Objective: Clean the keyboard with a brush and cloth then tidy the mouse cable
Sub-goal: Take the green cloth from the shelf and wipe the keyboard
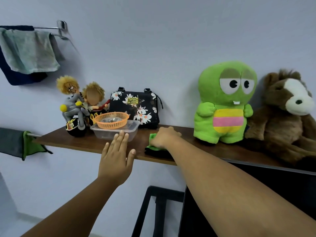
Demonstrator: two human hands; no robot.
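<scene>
Head view of a wooden wall shelf (71,141). The right hand (164,136) lies on a green cloth (153,142) near the shelf's front edge at centre; its fingers curl down over the cloth and grip it, and a dark fold of the same cloth shows beneath at the edge. At 9 o'clock from it, the left hand (116,158) reaches over the front edge, fingers straight and slightly spread, thumb out to the side, the fingertips just at the near wall of a clear plastic container (131,130); whether they touch it cannot be told. An orange mesh basket (111,122) sits on top of the container. Behind these, at 12 o'clock from the left hand, a black floral bag (136,106) leans against the wall, with two blond dolls on a toy motorbike (77,106) at its 9 o'clock. At 3 o'clock from the right hand stands a green plush toy (225,103), touching a brown plush animal (282,113) beside it. At upper left, towels (29,50) hang on a wall rail.
</scene>
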